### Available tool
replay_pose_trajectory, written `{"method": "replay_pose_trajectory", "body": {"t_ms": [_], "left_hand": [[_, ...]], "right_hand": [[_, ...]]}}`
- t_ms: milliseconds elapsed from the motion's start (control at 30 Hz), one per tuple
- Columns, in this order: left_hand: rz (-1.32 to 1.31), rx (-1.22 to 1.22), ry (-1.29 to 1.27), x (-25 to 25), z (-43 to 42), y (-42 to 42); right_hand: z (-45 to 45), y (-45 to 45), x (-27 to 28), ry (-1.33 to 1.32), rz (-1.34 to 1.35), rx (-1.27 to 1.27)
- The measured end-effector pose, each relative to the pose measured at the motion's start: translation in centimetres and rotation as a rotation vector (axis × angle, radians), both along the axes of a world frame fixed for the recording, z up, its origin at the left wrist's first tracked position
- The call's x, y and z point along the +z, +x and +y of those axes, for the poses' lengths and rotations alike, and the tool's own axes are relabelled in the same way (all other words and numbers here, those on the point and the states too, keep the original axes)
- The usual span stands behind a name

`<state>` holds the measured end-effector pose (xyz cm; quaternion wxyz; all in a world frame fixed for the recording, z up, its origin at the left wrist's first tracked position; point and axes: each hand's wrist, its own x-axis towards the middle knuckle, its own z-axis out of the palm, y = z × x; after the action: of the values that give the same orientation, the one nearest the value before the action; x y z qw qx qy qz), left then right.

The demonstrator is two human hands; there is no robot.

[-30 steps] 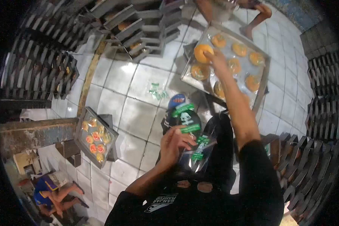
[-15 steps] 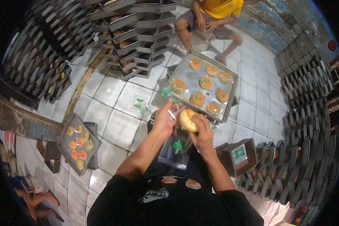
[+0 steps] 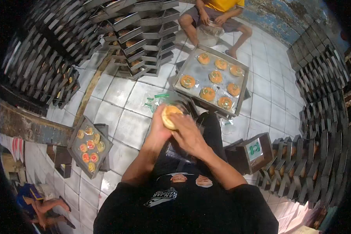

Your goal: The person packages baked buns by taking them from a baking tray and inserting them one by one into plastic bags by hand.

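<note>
A round golden-brown bun (image 3: 171, 117) is held between my two hands, above my lap. My left hand (image 3: 158, 124) cups the bun from the left side. From the right, my right hand (image 3: 188, 134) presses its fingers against the bun, slightly smeared by motion. Whether plastic film surrounds the bun is hard to make out. Just beyond my hands, a metal tray (image 3: 241, 102) carries several round buns (image 3: 207, 93) in clear wrapping. Clear plastic bags with green print (image 3: 156, 100) lie on the floor near my left hand.
Tall stacks of metal trays (image 3: 144, 43) stand at the back left, with another stack (image 3: 304, 163) at right. A smaller tray (image 3: 109, 150) of buns sits left. A box (image 3: 259, 154) stands by my right side. A person in yellow (image 3: 222, 4) sits opposite; another person (image 3: 43, 204) is lower left.
The bun has moved left from my right hand's fingers into my left hand. My right hand has followed and now lies against it. The person opposite has shifted their hands.
</note>
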<state>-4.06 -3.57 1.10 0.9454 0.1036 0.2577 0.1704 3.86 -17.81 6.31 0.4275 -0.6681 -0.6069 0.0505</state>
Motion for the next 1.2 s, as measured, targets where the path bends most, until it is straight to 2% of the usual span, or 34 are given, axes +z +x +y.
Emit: {"method": "replay_pose_trajectory", "body": {"t_ms": [67, 133, 167, 233, 300, 367, 433, 500, 567, 600, 700, 733, 767, 833, 867, 933, 967, 1033, 1067, 1100, 1133, 1167, 1200], "left_hand": [[-0.099, -0.018, 0.013, -0.6, -0.3, -0.1], [0.054, 0.242, 0.327, 2.4, -5.6, 0.5], [0.090, 0.171, 0.531, 2.1, -6.6, 0.3], [0.176, 0.179, 0.463, 5.0, -6.1, 0.1], [-0.283, 0.170, 0.189, -0.2, -0.9, 1.0], [-0.278, 0.203, 0.179, 0.4, -1.8, 2.5], [0.011, 0.427, 0.462, 3.6, -4.6, 3.8], [0.085, 0.470, 0.425, 3.5, -3.4, 3.3], [-0.138, 0.190, 0.137, 2.8, -0.8, 2.3], [-0.085, 0.254, 0.051, 2.6, -0.1, 2.6], [-0.182, 0.158, 0.115, 1.2, 0.0, 3.0], [-0.129, 0.083, 0.086, 0.6, 0.6, 3.0], [-0.123, 0.089, 0.089, 0.0, 1.3, 2.8], [-0.048, 0.259, 0.153, -0.1, 2.1, 1.9], [-0.113, 0.229, 0.171, -0.2, 3.0, 0.8], [-0.075, 0.281, 0.133, 0.8, 2.3, 0.5], [-0.029, 0.324, 0.100, 1.2, 1.8, 0.2], [-0.009, 0.278, 0.058, 1.2, 0.3, 1.0], [0.015, 0.204, 0.075, 0.4, 0.4, 1.1], [0.038, 0.127, 0.089, 0.0, 0.4, 1.3], [0.033, 0.129, 0.091, -0.2, 0.8, 1.4], [0.017, 0.203, 0.061, -0.5, 1.6, 1.3], [0.007, 0.278, 0.026, -0.6, 2.2, 0.7]], "right_hand": [[0.3, -0.3, -1.0, -0.068, 0.006, 0.008], [0.4, 0.7, -1.4, -0.031, -0.244, -0.118], [0.1, 1.4, -2.1, -0.037, -0.269, -0.118], [0.1, 1.8, -1.3, -0.056, -0.254, -0.078], [0.9, 1.4, -0.7, -0.073, -0.213, -0.077], [1.8, 2.2, -0.2, -0.096, -0.182, -0.067], [2.6, 3.4, 0.0, -0.160, -0.230, -0.069], [2.3, 3.2, 1.4, -0.079, -0.228, -0.034], [1.6, 3.0, 2.7, 0.100, -0.134, 0.157], [1.1, 1.8, 2.6, 0.047, -0.014, 0.092], [1.1, 1.0, 1.6, -0.093, 0.129, 0.136], [0.9, 1.1, 1.7, -0.205, 0.369, 0.295], [0.0, 0.7, 2.0, -0.203, 0.374, 0.302], [-2.2, -1.5, 5.3, -0.497, 1.133, 1.163], [-2.3, -1.3, 5.2, -0.497, 1.138, 1.160], [-2.0, -0.6, 5.0, -0.415, 1.000, 0.383], [-0.1, 0.1, 3.0, 0.052, 0.452, 0.209], [0.7, 0.7, 1.5, -0.346, 0.628, 0.130], [0.7, 0.4, 0.7, -0.347, 0.632, 0.128], [0.9, -0.2, 0.6, -0.220, 0.511, 0.221], [1.2, -0.3, 0.7, -0.089, 0.380, 0.318], [0.3, 0.0, 1.5, -0.086, 0.375, 0.324], [-1.6, -0.2, 4.0, -0.217, 0.820, 0.634]]}}
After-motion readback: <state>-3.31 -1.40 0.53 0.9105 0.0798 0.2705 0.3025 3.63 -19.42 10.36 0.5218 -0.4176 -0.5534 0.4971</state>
